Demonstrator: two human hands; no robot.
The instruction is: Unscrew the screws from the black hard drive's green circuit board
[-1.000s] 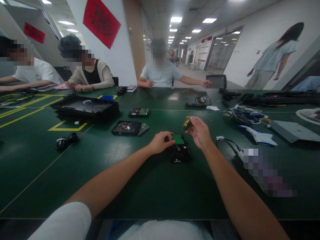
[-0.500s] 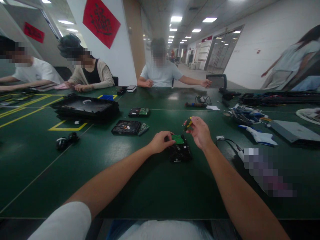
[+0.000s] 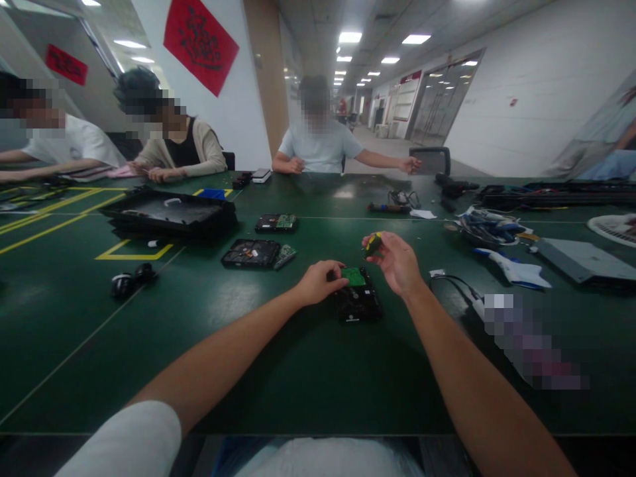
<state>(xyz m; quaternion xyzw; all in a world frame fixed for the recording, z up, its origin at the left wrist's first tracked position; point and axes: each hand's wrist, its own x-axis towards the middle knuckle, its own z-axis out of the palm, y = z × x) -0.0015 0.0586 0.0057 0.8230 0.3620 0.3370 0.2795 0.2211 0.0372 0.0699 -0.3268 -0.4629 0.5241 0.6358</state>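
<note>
A black hard drive (image 3: 358, 302) with a green circuit board (image 3: 354, 276) on its upper face lies on the dark green table in front of me. My left hand (image 3: 322, 282) grips the drive's far left side, thumb on top by the board. Above the drive's far right corner, my right hand (image 3: 395, 260) is closed around the yellow and black handle of a screwdriver (image 3: 371, 245). The shaft is too small and dark to make out, so I cannot tell whether its tip touches the drive.
Left of the drive lie another hard drive (image 3: 251, 253), a loose circuit board (image 3: 285, 256) and a third drive (image 3: 277, 223). A large black tray (image 3: 171, 213) stands farther left. On the right are a cable (image 3: 454, 281), a glove (image 3: 517, 269) and a grey metal box (image 3: 589, 260). Several people sit around the table.
My right hand has shifted the screwdriver handle very slightly to the left and tilted it. My left hand and the drive stay put. A person at the far right has walked farther out of view.
</note>
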